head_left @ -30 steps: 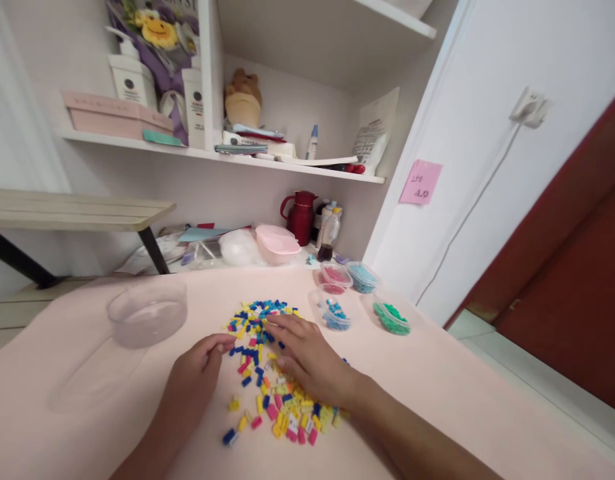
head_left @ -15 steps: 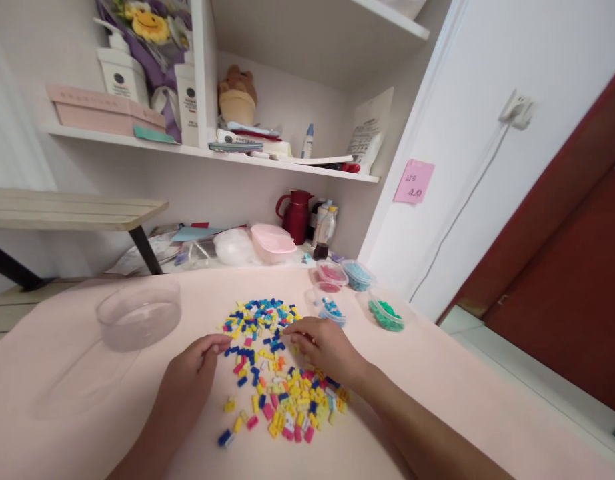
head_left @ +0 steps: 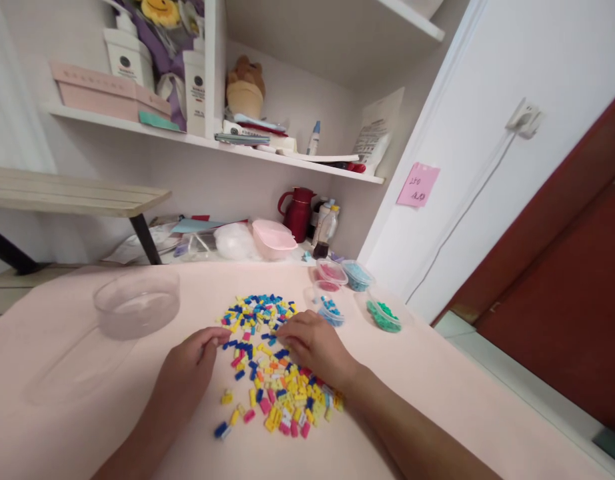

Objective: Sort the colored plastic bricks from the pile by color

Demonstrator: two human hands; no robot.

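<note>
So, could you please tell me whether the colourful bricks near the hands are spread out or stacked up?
Spread out: the bricks lie scattered over the pale pink tabletop, with bare gaps showing between many pieces.

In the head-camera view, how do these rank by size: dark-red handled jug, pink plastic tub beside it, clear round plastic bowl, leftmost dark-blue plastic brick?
1. Clear round plastic bowl
2. Dark-red handled jug and pink plastic tub: too alike to rank
3. Leftmost dark-blue plastic brick
</note>
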